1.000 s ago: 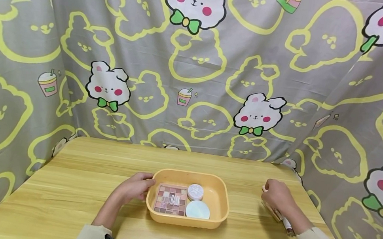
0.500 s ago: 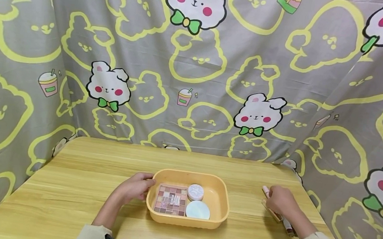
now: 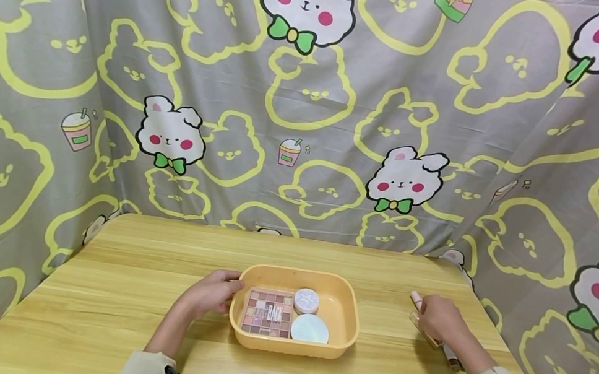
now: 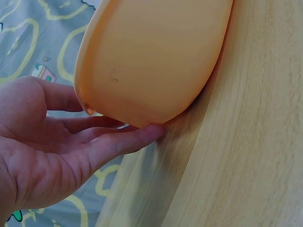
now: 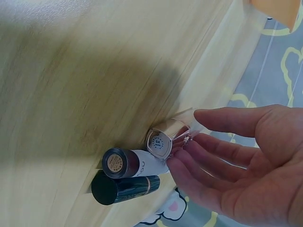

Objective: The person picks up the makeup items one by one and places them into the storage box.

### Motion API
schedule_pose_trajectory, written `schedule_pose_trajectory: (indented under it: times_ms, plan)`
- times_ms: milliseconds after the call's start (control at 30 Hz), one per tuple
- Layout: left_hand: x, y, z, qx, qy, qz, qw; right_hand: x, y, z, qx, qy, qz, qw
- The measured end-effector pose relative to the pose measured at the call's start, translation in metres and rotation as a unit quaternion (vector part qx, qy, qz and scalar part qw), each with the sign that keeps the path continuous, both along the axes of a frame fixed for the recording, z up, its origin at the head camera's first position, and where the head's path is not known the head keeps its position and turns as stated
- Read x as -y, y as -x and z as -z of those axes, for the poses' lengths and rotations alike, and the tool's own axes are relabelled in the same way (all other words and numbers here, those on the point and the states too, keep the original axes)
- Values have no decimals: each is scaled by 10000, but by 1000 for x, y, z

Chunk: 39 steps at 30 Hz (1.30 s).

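Observation:
My left hand (image 3: 212, 292) grips the left end of an orange plastic basin (image 3: 291, 346), thumb at the rim and fingers against the outer wall. Inside lie an eyeshadow palette (image 3: 267, 314), a small round case with a star (image 3: 307, 301) and a pale round compact (image 3: 310, 328). On the right, my right hand (image 3: 444, 320) pinches a clear lip gloss tube (image 5: 160, 144) with a round end label, thumb and fingers on opposite sides. Touching it is a white tube with a dark end (image 5: 118, 163); a dark green lipstick tube (image 5: 123, 187) lies alongside.
A pale pink-white tube end (image 3: 416, 298) sticks out beyond my right hand. The wooden table (image 3: 156, 257) carries the basin and the row of tubes. A patterned curtain (image 3: 307, 213) hangs along its back and sides.
My right hand has shifted slightly right and toward me, baring more of the pale tube end, then has stayed nearly still. The left hand and basin have not moved.

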State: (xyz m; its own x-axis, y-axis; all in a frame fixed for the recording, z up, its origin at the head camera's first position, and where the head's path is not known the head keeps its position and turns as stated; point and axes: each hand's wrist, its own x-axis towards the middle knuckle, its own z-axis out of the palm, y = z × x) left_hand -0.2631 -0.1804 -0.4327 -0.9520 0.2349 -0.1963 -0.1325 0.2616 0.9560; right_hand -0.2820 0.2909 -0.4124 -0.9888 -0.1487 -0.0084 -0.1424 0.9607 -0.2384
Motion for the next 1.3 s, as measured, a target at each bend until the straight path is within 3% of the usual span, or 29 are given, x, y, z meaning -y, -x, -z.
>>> schedule_pose_trajectory:
  times_ms: [1300]
  plan:
    - [-1, 0, 0, 13, 27, -118, 9999, 5, -1, 3, -11, 272, 150, 9995]
